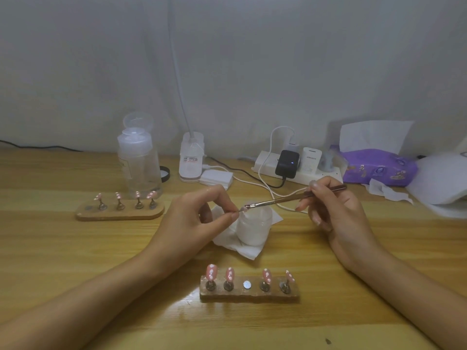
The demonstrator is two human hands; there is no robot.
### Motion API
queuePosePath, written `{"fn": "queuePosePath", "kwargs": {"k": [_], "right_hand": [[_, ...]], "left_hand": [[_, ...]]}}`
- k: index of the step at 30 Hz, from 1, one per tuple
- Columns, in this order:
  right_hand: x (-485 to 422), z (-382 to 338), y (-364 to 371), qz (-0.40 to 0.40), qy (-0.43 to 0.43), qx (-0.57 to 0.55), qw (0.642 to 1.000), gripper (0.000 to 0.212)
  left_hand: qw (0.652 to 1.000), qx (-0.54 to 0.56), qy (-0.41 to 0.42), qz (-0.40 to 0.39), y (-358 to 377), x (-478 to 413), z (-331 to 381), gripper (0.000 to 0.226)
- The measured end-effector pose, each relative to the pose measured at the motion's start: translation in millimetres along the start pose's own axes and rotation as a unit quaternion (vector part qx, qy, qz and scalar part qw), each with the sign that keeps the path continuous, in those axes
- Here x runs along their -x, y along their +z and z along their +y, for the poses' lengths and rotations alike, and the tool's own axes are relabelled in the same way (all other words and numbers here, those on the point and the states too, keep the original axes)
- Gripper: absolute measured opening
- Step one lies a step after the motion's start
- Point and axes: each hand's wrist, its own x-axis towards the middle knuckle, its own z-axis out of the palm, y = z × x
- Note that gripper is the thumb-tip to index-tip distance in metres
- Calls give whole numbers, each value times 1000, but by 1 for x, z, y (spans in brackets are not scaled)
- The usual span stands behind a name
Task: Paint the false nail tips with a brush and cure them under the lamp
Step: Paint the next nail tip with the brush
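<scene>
Head view: left hand (202, 215) pinches single nail tip (243, 208) between thumb and forefinger, raised over white jar (252, 228). Presumably steadies work and keeps drips over tissue (242, 246). Right hand (328, 210) grips brush (278, 200) pencil-style, bristles touching tip. Near holder (249, 296) carries four pink dotted tips; middle slot (247, 284) vacant, likely home of held tip. Far holder (118, 214) with four more stands well apart, near back of desk. Judgement: painting in progress, curing not yet done.
</scene>
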Motion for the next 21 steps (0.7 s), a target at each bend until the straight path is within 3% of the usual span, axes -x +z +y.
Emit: {"fn": "queuePosePath", "kwargs": {"k": [21], "right_hand": [[0, -1, 0, -20, -1, -19, 1000, 18]], "left_hand": [[999, 26, -16, -15, -4, 1, 1, 6]]}}
